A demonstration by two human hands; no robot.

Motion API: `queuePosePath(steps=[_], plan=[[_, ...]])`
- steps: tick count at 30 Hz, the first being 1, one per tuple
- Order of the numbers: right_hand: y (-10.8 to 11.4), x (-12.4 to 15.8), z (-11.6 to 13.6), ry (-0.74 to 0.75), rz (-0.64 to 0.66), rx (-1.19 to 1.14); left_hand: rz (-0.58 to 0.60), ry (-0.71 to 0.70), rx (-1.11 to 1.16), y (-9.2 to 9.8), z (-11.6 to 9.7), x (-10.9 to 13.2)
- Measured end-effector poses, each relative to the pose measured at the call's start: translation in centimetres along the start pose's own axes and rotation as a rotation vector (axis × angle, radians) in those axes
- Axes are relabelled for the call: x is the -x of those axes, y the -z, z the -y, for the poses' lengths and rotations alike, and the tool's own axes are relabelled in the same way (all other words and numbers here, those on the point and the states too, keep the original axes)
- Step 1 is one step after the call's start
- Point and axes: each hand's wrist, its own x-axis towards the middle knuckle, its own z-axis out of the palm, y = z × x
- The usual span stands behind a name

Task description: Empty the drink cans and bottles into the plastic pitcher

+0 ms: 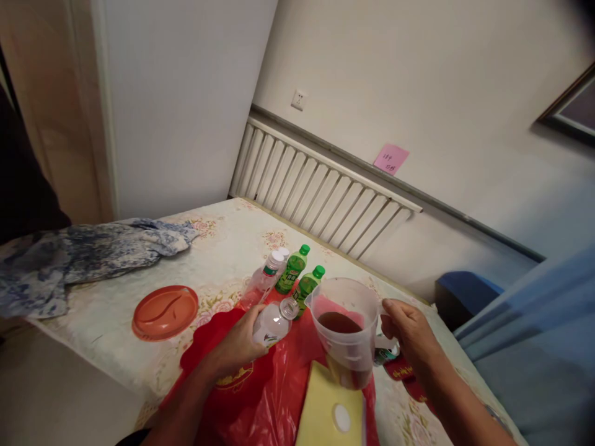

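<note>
While the left hand (248, 337) is wrapped around a clear bottle (272, 325), the right hand (411, 328) grips the handle of a big see-through jug (346, 337) with brown drink (339, 322) in it. The bottle leans toward the jug, and no cap shows on its top. The jug's spout points toward the bottle's mouth, and there looks to be a small gap between them. Both are above the table (232, 232), over some red plastic (288, 384), and the jug is over the far end of a yellow book (320, 402). I cannot tell if the jug's bottom touches it. A white cap (342, 418) lies on the book. If the jug tips too fast, or its spout misses that small mouth, brown drink could splash on the book and make it soggy. Squeezing too hard might bend the bottle, because it looks thin. Two green bottles (307, 290) and a white-topped bottle (261, 284) stand just behind, so a bump could knock them over. The jug looks heavy for one hand, and a tired wrist could let it dip. The loose cap could slide off if the book gets nudged.
</note>
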Motion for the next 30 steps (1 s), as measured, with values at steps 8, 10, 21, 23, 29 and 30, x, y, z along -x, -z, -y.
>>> queuePosePath(steps=[8, 10, 21, 23, 29, 30], plan=[[0.1, -1.3, 1.6, -0.02, 0.118, 0.027, 0.012, -0.023, 0.019, 0.2, -0.5, 0.3], [0.1, -1.6, 2.0, 0.006, 0.129, 0.05, 0.016, -0.03, 0.028, 0.2, -0.6, 0.3], [0.9, -3.7, 2.4, 0.091, 0.234, 0.198, -0.005, -0.054, 0.055, 0.0, -0.6, 0.3], [1.0, -3.9, 2.4, 0.112, 0.251, 0.232, -0.007, -0.056, 0.05, 0.0, -0.5, 0.3], [0.9, -4.4, 3.0, 0.158, 0.264, 0.307, -0.014, -0.066, -0.002, -0.1, -0.1, 0.3], [0.9, -4.4, 3.2, 0.165, 0.273, 0.328, -0.014, -0.064, -0.02, -0.1, -0.1, 0.2]])
